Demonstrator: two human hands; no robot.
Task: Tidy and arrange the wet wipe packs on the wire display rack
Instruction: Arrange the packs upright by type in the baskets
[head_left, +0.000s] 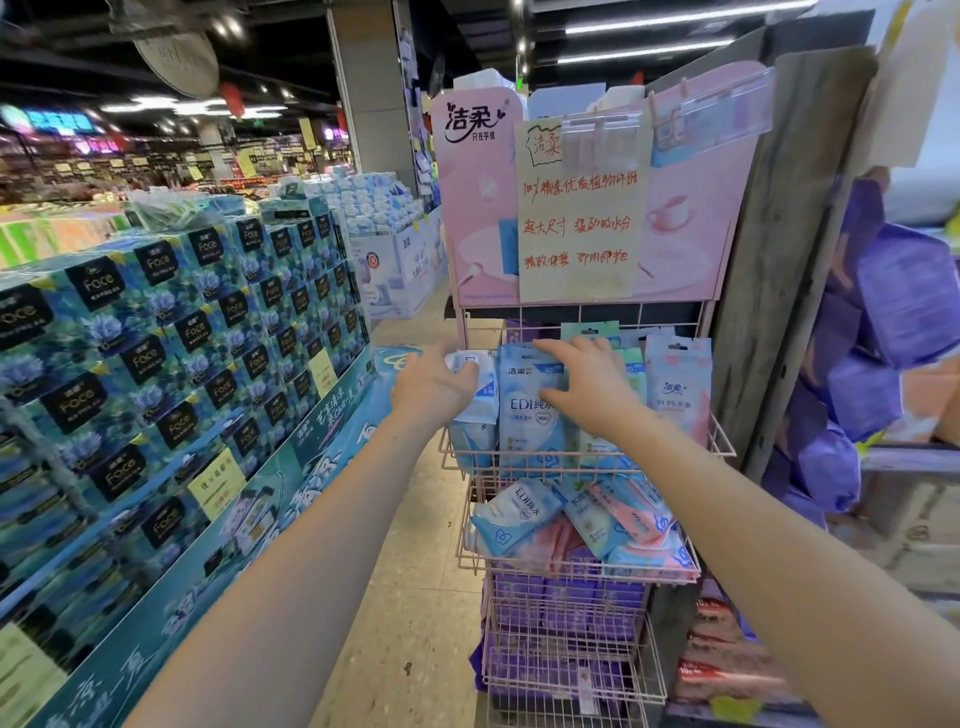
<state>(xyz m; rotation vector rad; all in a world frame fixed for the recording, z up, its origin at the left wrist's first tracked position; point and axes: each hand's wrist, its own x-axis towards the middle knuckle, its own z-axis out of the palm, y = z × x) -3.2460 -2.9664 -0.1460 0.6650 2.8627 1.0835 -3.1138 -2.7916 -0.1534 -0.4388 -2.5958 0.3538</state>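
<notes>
My left grip (434, 387) is clasping a glossy white-blue wipe pack (483, 402) in the pink wire rack's (649, 460) top basket, its fingers hiding behind the film. My right grip (587, 387) is lying released on the blue EDI pack (524, 415).

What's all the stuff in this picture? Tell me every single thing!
wire display rack: one, pink, centre, stacked baskets
upright wet wipe packs: several, blue, green and pink, top basket
jumbled packs: many, blue and pink, second basket
purple packs: many, purple, lower baskets
sign board: one, pink, above the rack
handwritten note: one, cream with red writing, on the board
tissue boxes: many, blue-green, stacked at left
purple bags: several, purple, at right
left hand: one, grips the leftmost pack in the top basket
right hand: one, fingers spread flat on the upright packs
</notes>
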